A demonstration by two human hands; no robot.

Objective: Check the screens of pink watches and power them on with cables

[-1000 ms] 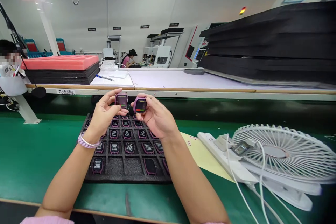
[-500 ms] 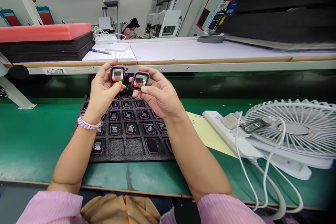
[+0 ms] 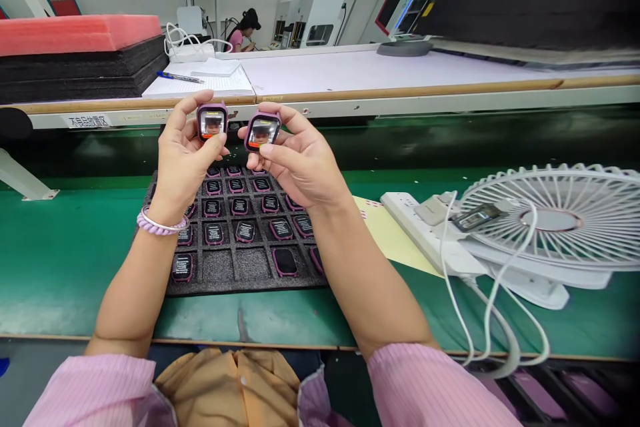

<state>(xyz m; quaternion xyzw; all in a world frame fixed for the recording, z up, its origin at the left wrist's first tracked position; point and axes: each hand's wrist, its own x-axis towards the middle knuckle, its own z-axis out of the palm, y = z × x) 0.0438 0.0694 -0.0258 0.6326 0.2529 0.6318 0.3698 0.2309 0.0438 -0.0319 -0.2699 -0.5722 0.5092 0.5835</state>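
My left hand (image 3: 185, 147) grips a purple-framed smartwatch (image 3: 212, 123), its thumb at the lower right corner of the lit screen. A second purple-framed smartwatch (image 3: 263, 131) is pinched in my right hand (image 3: 305, 160), thumb on the lower edge of its screen. Both screens face me and show a picture with a red and green strip at the bottom. The watches are side by side, a small gap between them. Below them lies a black foam tray (image 3: 250, 285) holding several purple watches; two compartments in its front row hold nothing. My forearms cover parts of the tray.
On the right are a white fan (image 3: 590, 220), a power strip (image 3: 425, 233) with cables and a yellow sheet (image 3: 395, 240). The shelf (image 3: 320, 80) behind carries pink foam (image 3: 80, 33), papers (image 3: 200, 80) and a pen (image 3: 180, 77). A person (image 3: 243, 33) sits far back.
The whole view has shifted, so things appear higher and slightly to the left. Both hands still hold their watches in much the same pose.
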